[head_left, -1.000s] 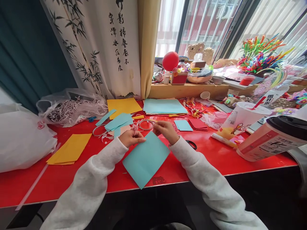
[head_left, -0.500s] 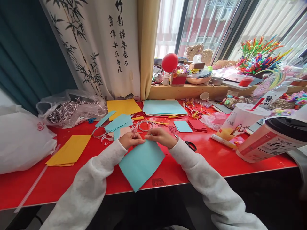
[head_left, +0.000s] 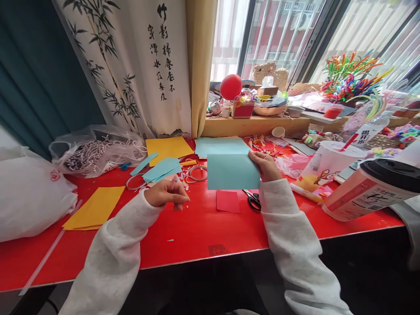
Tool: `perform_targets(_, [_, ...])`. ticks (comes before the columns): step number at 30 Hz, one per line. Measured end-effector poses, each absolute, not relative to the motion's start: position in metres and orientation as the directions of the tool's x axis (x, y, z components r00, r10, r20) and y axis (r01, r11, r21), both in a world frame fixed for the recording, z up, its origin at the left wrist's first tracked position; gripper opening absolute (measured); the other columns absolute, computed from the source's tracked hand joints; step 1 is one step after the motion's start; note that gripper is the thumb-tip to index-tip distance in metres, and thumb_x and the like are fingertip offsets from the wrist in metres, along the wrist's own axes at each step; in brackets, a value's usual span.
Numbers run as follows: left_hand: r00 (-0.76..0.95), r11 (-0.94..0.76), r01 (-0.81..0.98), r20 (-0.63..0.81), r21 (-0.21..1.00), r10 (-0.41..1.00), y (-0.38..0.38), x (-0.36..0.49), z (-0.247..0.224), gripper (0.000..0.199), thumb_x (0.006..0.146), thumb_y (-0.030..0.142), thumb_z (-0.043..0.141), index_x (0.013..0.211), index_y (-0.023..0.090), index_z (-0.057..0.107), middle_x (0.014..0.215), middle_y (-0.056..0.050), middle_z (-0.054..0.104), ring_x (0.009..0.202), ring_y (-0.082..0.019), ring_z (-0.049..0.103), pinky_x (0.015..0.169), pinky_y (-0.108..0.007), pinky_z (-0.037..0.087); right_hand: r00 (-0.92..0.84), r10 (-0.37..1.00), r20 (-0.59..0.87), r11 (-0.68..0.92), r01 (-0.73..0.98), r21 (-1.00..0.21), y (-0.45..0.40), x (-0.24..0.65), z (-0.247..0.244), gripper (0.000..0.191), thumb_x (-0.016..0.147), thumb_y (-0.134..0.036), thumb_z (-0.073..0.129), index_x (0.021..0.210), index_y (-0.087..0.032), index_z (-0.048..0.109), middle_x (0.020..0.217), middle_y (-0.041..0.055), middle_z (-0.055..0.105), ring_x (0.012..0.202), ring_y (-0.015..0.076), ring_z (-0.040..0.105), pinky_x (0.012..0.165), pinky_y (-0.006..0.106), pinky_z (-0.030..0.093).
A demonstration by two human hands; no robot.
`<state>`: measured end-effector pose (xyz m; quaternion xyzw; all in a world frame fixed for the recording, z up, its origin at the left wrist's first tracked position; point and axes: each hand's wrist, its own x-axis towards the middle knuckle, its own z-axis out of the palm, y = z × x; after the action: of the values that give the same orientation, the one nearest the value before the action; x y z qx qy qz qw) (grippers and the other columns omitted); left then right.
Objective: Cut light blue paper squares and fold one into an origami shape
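My right hand (head_left: 267, 165) grips the right edge of a light blue paper sheet (head_left: 233, 172), raised over the red table (head_left: 197, 238). To the left, my left hand (head_left: 171, 194) hovers with fingers curled together; whether something small is between them I cannot make out. Below the sheet lies a red paper square (head_left: 227, 201), with black-handled scissors (head_left: 253, 202) beside it, partly hidden by my right sleeve. Blue paper pieces (head_left: 162, 169) and a ring (head_left: 198, 173) lie behind my left hand. A small pale scrap (head_left: 169, 240) rests near the front.
Yellow sheets (head_left: 95, 208) and a white plastic bag (head_left: 33, 192) are at the left. A large cup (head_left: 370, 190) and a lidded clear cup (head_left: 323, 164) stand at the right. A stack of blue sheets (head_left: 219, 145) lies at the back.
My left hand has let go of the blue sheet and moved left and slightly down. My right hand has carried the sheet up and right, uncovering the red square.
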<state>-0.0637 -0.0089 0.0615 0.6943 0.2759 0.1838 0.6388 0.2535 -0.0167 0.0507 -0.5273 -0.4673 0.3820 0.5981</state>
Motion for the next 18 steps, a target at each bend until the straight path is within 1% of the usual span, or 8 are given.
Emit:
perform_targets(3, [0.668,-0.178,-0.184,0.256,0.967,0.699,-0.010,-0.069,0.068,0.020,0.072,0.032,0.061,0.083,0.016,0.065,0.044,0.001,0.057,0.041,-0.009,0.050,0.045,-0.022,0.038,0.080,0.995,0.056,0.064,-0.098,-0.993,-0.029,0.240,0.059,0.033,0.064,-0.047,0.063,0.065,-0.017,0.049,0.056,-0.0023,0.045,0.046,0.0081,0.040,0.043,0.022,0.028])
perform_targets(5, [0.522,-0.253,-0.197,0.319,0.947,0.791,-0.012,-0.064,0.069,0.030,0.074,0.033,0.059,0.099,0.016,0.059,0.056,0.001,0.061,0.051,-0.010,0.054,0.052,-0.023,0.042,-0.103,0.994,0.037,0.028,-0.090,-0.996,-0.037,0.213,0.061,0.032,0.067,-0.046,0.061,0.066,-0.017,0.049,0.057,-0.0023,0.045,0.048,0.0082,0.041,0.045,0.022,0.030])
perform_targets(7, [0.428,-0.241,-0.088,0.256,0.966,0.867,-0.013,-0.054,0.065,0.044,0.070,0.034,0.062,0.108,0.016,0.050,0.073,-0.002,0.064,0.066,-0.013,0.058,0.061,-0.026,0.045,-0.255,0.965,0.057,0.055,-0.017,-0.998,-0.043,0.183,0.058,0.032,0.070,-0.047,0.058,0.067,-0.016,0.051,0.057,-0.0024,0.044,0.049,0.0078,0.040,0.046,0.022,0.030])
perform_targets(8, [0.425,-0.202,-0.039,0.199,0.979,0.883,-0.013,-0.049,0.062,0.049,0.068,0.036,0.064,0.110,0.016,0.047,0.077,-0.002,0.064,0.070,-0.014,0.058,0.062,-0.027,0.045,-0.308,0.948,0.084,0.099,0.033,-0.995,-0.044,0.170,0.055,0.033,0.071,-0.048,0.057,0.066,-0.016,0.051,0.056,-0.0030,0.042,0.048,0.0069,0.037,0.045,0.022,0.028])
perform_targets(10, [0.511,-0.100,0.046,0.063,0.994,0.857,-0.012,-0.039,0.053,0.055,0.065,0.039,0.066,0.108,0.013,0.044,0.067,0.001,0.059,0.063,-0.012,0.055,0.057,-0.025,0.042,-0.387,0.914,0.120,0.170,0.099,-0.980,-0.042,0.151,0.046,0.034,0.071,-0.049,0.056,0.065,-0.015,0.051,0.056,-0.0033,0.040,0.049,0.0065,0.035,0.045,0.022,0.027])
perform_targets(12, [0.607,-0.032,0.134,-0.056,0.990,0.792,-0.011,-0.032,0.044,0.064,0.061,0.035,0.069,0.113,0.012,0.039,0.049,0.010,0.047,0.048,-0.007,0.044,0.051,-0.021,0.035,-0.392,0.913,0.110,0.166,0.111,-0.980,-0.039,0.144,0.038,0.034,0.070,-0.050,0.056,0.071,-0.016,0.051,0.058,-0.0031,0.042,0.050,0.0070,0.036,0.046,0.022,0.028])
perform_targets(15, [0.655,-0.035,0.121,-0.053,0.992,0.754,-0.011,-0.030,0.038,0.078,0.062,0.030,0.068,0.126,0.012,0.025,0.045,0.012,0.043,0.046,-0.006,0.040,0.052,-0.021,0.032,-0.360,0.932,0.044,0.102,0.142,-0.985,-0.034,0.148,0.032,0.035,0.070,-0.051,0.056,0.077,-0.017,0.049,0.057,-0.0039,0.043,0.048,0.0069,0.037,0.044,0.021,0.028])
perform_targets(18, [0.626,-0.060,0.074,0.000,0.995,0.780,-0.011,-0.030,0.037,0.078,0.064,0.028,0.067,0.128,0.015,0.023,0.051,0.010,0.047,0.051,-0.007,0.044,0.055,-0.022,0.032,-0.375,0.927,0.005,0.079,0.183,-0.980,-0.032,0.156,0.032,0.034,0.070,-0.049,0.056,0.073,-0.017,0.048,0.054,-0.0050,0.040,0.046,0.0065,0.037,0.042,0.021,0.028])
